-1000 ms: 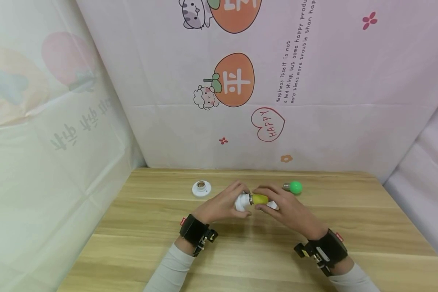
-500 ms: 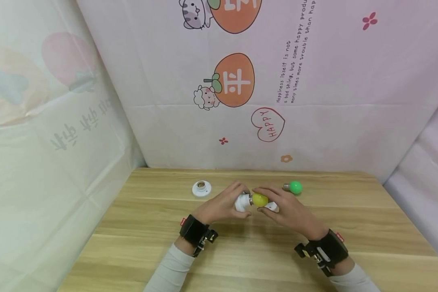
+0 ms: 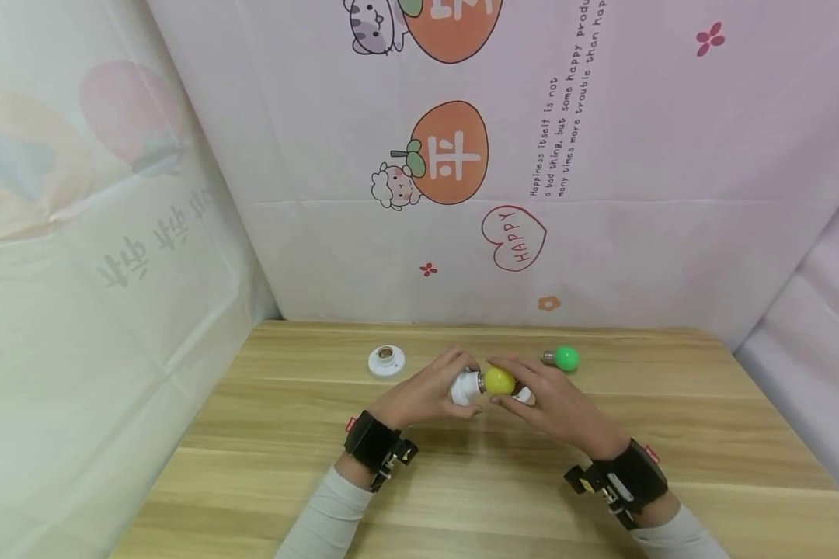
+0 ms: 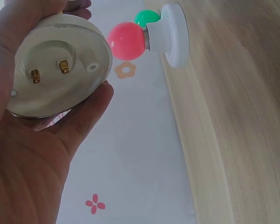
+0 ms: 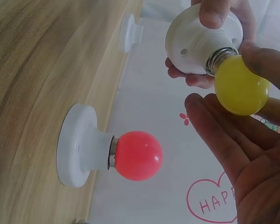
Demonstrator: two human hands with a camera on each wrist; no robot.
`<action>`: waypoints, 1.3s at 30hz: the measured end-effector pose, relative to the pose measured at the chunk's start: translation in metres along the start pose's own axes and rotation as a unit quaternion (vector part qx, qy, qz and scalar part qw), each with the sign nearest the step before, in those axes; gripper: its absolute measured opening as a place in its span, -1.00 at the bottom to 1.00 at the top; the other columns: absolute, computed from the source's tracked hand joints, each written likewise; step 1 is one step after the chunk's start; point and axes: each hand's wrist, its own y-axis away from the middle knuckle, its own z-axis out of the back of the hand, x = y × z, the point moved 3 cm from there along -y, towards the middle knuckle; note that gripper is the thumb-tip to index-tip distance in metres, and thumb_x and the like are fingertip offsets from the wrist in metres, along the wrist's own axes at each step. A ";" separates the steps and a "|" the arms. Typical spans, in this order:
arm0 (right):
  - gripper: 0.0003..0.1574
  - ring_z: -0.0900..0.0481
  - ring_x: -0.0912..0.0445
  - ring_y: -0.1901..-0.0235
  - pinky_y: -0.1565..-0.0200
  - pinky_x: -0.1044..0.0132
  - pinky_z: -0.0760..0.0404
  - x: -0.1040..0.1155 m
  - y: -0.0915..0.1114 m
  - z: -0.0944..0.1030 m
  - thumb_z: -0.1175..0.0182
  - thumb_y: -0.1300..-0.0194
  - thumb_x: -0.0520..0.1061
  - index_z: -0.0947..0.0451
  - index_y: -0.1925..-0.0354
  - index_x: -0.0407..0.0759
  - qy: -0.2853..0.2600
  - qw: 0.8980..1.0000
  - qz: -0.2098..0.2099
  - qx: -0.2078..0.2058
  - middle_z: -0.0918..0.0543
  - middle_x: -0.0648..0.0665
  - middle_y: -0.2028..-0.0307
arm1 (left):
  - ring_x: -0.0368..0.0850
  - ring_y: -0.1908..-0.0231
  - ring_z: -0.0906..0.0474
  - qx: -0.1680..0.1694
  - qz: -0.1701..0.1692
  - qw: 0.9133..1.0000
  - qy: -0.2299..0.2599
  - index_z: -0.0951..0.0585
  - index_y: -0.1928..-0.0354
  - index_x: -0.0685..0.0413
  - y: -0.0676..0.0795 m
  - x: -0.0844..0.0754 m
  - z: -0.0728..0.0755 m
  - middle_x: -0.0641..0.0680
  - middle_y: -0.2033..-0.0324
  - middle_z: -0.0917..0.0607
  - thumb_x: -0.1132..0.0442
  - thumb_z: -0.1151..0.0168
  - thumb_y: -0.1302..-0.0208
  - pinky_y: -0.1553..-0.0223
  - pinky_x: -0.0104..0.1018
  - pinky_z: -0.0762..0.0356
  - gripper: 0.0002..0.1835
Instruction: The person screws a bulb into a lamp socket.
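Observation:
In the head view my left hand [image 3: 426, 396] grips a round white lamp holder [image 3: 465, 387]. Its underside, with two brass contacts, faces the left wrist camera. A yellow light bulb [image 5: 241, 86] sits with its metal screw base at the holder's mouth, some thread still showing. Around that bulb my right hand [image 3: 552, 396] has its thumb and fingers, pinching it at the sides. Just behind the right hand stands another white lamp holder [image 5: 79, 144] carrying a red bulb [image 5: 139, 155]; the head view mostly hides this pair.
On the wooden table [image 3: 419, 497], a white lamp holder [image 3: 386, 360] with a bare socket stands back left. A green bulb [image 3: 566, 358] lies back right. Printed cloth [image 3: 349, 256] hangs along the table's far edge.
My right thumb and fingers shift around the yellow bulb, uncovering more of it than a second ago. The left hand and white lamp holder stay in place.

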 end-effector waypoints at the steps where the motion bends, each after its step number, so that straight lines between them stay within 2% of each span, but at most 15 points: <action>1: -0.29 -0.54 0.22 0.09 0.15 0.35 -0.63 0.000 0.000 0.000 -0.32 -0.21 0.07 -0.41 -0.27 -0.10 -0.003 1.000 -0.002 0.000 -0.58 -0.07 -0.07 | -0.29 0.08 -0.35 0.001 0.001 1.000 -0.001 -0.38 -0.03 -0.07 0.000 -0.001 0.000 -0.12 0.02 -0.35 -0.01 -0.37 -0.12 0.17 -0.62 -0.47 -0.50; 5: -0.32 -0.50 0.30 0.23 0.27 0.40 -0.63 0.001 0.000 0.000 -0.32 -0.21 0.05 -0.42 -0.25 -0.11 -0.015 1.000 -0.009 0.002 -0.59 -0.03 0.01 | -0.28 0.08 -0.36 0.002 0.001 1.000 -0.002 -0.38 -0.03 -0.05 0.001 -0.003 0.001 -0.11 0.02 -0.35 -0.01 -0.36 -0.13 0.17 -0.64 -0.46 -0.50; 8: -0.32 -0.50 0.28 0.24 0.28 0.38 -0.64 0.001 0.000 0.000 -0.31 -0.22 0.06 -0.42 -0.25 -0.12 -0.016 1.000 -0.013 0.008 -0.59 -0.04 0.02 | -0.29 0.08 -0.36 0.002 0.001 1.000 -0.001 -0.39 -0.03 -0.05 0.001 -0.004 0.001 -0.11 0.02 -0.35 0.00 -0.37 -0.13 0.17 -0.64 -0.46 -0.50; 14: -0.25 -0.52 0.22 0.10 0.17 0.29 -0.65 0.002 0.000 0.000 -0.27 -0.25 0.13 -0.34 -0.31 -0.11 -0.012 0.999 -0.029 0.020 -0.53 -0.08 -0.10 | -0.29 0.08 -0.36 0.004 0.006 1.000 0.003 -0.37 -0.03 -0.07 0.001 -0.003 0.000 -0.12 0.02 -0.35 0.00 -0.37 -0.12 0.16 -0.63 -0.46 -0.50; 19: -0.33 -0.48 0.19 -0.05 0.03 0.28 -0.60 0.004 -0.003 0.001 -0.32 -0.21 0.04 -0.41 -0.24 -0.09 -0.018 1.000 0.001 0.005 -0.47 -0.05 -0.17 | -0.29 0.10 -0.37 0.004 0.008 1.000 0.001 -0.37 -0.04 -0.09 0.002 -0.003 0.001 -0.12 0.02 -0.35 -0.01 -0.36 -0.13 0.19 -0.62 -0.47 -0.50; 22: -0.34 -0.47 0.20 -0.08 -0.01 0.29 -0.58 0.004 -0.004 0.001 -0.37 -0.15 0.00 -0.46 -0.20 -0.09 -0.023 1.000 0.019 -0.003 -0.48 -0.02 -0.16 | -0.30 0.11 -0.36 0.004 0.008 1.000 -0.002 -0.37 -0.03 -0.10 0.001 -0.003 0.001 -0.14 0.03 -0.35 -0.02 -0.36 -0.13 0.20 -0.61 -0.47 -0.50; 31: -0.25 -0.46 0.16 -0.11 -0.06 0.25 -0.56 0.001 -0.001 -0.001 -0.40 -0.07 -0.12 -0.43 -0.25 -0.08 -0.011 0.999 0.031 -0.002 -0.49 -0.01 -0.16 | -0.31 0.10 -0.37 -0.010 -0.003 1.000 0.002 -0.40 -0.04 -0.08 0.000 -0.002 0.002 -0.13 0.02 -0.36 0.01 -0.39 -0.10 0.18 -0.60 -0.48 -0.49; 39: -0.21 -0.47 0.16 -0.10 -0.05 0.28 -0.56 0.000 -0.001 -0.001 -0.42 -0.07 -0.08 -0.43 -0.27 -0.08 -0.007 0.999 0.036 -0.003 -0.52 -0.03 -0.15 | -0.28 0.08 -0.37 -0.005 -0.008 1.000 0.008 -0.41 -0.05 -0.02 0.001 -0.002 0.001 -0.11 0.02 -0.37 0.03 -0.39 -0.11 0.16 -0.61 -0.47 -0.48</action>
